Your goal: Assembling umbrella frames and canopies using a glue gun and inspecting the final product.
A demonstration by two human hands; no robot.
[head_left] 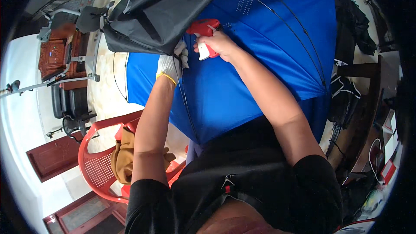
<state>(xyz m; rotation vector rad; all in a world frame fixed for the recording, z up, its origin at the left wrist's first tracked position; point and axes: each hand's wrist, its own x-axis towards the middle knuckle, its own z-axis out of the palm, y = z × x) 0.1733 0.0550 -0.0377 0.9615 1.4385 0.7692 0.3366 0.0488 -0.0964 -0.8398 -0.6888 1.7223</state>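
A blue umbrella canopy (260, 65) with thin black ribs is spread open in front of me. A fold of black fabric (151, 17) lies over its far left part. My right hand (221, 45) is closed round the handle of a red-and-white pistol-shaped hand tool (203, 27), held over the blue canopy. Just left of the tool is my left hand (168, 66), in a white knitted glove with a yellow cuff. Its curled fingers grip the umbrella by a dark rib at the black fabric's edge, which partly hides them.
Left of me stands a red plastic chair (97, 164) with a brown cloth (123, 156) on it. Farther left are exercise equipment (89, 19) and a carved wooden chair (52, 56). A dark wooden table (368, 91) stands on the right, with black fabric (346, 34) beside the umbrella.
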